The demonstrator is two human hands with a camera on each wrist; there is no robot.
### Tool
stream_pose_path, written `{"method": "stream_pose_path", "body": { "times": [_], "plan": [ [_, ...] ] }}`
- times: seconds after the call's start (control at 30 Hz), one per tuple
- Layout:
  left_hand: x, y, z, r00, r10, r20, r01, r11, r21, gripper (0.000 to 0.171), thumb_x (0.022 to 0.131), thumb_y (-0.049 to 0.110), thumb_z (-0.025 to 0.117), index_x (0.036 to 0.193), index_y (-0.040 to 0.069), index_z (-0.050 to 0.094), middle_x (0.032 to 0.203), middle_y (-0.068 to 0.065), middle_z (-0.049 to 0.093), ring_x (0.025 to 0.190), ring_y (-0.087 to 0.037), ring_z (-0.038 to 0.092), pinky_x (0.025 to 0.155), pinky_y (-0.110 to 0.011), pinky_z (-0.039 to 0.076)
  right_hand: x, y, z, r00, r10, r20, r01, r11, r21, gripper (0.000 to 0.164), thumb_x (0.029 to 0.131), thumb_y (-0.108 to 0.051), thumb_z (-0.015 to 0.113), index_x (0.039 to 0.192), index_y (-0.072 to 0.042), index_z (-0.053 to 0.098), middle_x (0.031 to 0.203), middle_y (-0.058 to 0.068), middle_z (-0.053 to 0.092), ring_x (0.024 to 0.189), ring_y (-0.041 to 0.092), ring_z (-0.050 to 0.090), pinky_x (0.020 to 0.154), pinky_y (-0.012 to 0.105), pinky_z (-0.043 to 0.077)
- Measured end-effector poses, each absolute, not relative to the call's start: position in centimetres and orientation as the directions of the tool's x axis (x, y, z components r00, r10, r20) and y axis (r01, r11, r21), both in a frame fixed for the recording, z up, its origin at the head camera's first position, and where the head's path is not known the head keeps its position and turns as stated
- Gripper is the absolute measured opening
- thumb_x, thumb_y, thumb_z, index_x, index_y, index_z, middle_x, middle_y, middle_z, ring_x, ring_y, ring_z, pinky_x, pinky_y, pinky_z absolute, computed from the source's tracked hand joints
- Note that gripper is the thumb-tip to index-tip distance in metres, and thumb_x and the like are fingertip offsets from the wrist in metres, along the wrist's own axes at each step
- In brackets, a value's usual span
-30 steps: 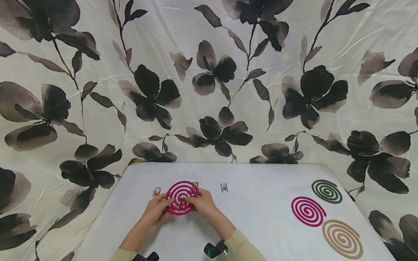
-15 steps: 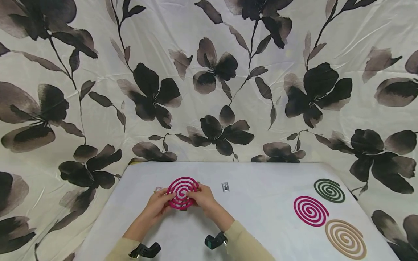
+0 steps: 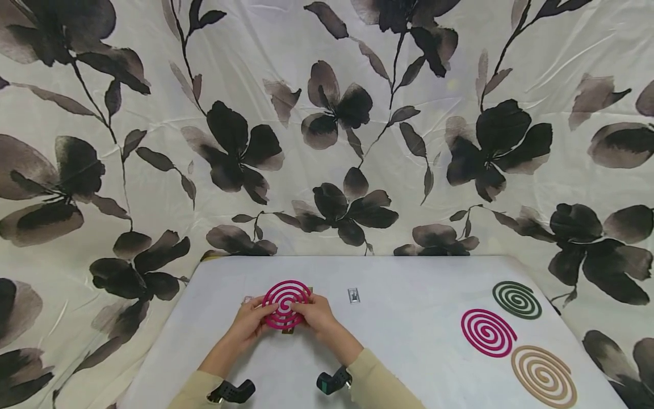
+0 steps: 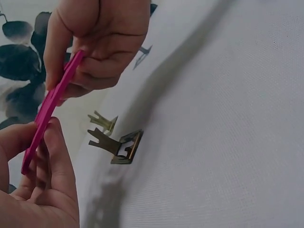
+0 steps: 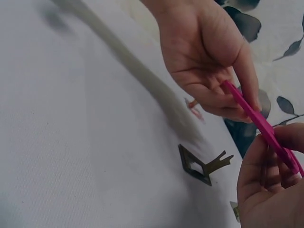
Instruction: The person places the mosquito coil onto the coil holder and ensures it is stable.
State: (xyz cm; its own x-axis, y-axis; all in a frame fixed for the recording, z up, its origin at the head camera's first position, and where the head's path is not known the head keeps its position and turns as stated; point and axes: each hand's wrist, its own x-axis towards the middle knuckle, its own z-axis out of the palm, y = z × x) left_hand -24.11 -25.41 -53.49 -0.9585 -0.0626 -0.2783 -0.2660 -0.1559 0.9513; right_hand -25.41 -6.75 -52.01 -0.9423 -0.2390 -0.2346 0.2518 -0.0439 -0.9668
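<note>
Pink spiral [image 4: 48, 105], broad face toward head camera

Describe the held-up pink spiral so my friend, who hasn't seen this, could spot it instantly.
Find the white table below the flowered cloth. Above its left half, the person's left grip and right grip hold up a flat pink spiral. Unlike the second pink spiral, the green spiral and the tan spiral, which lie on the table's right side, it is off the table.

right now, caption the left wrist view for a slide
Left hand and right hand pinch a pink spiral, edge-on, near a small forked stand on a white table.
</note>
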Motion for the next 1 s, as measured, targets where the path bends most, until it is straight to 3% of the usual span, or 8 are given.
{"method": "stream_pose_path", "body": {
  "times": [0.57,1.0],
  "plan": [
    [-24.1,-24.9,-54.7,-0.958,-0.095,-0.271,-0.248,-0.206,0.947,0.055,0.09,0.012,0.07,0.134,-0.009,0.043,0.112,-0.019,0.064,0.087,-0.02,0.068,0.074,-0.035,0.058,-25.5,-7.6,-53.3,-0.959,-0.173,-0.223,0.23,-0.025,-0.973,0.042,0.085,-0.014,0.074,0.119,0.006,0.059,0.097,0.007,0.067,0.079,0.015,0.064,0.066,0.03,0.057],
    [-24.0,-25.0,-55.4,-0.949,-0.099,-0.3,-0.274,-0.216,0.937,0.055,0.089,0.01,0.071,0.133,-0.007,0.043,0.107,-0.016,0.066,0.084,-0.018,0.068,0.071,-0.033,0.059,-25.6,-7.9,-54.3,-0.961,-0.147,-0.234,0.24,-0.018,-0.971,0.045,0.083,-0.017,0.077,0.119,0.004,0.059,0.099,0.007,0.067,0.082,0.016,0.064,0.069,0.031,0.058]
  ]
}}
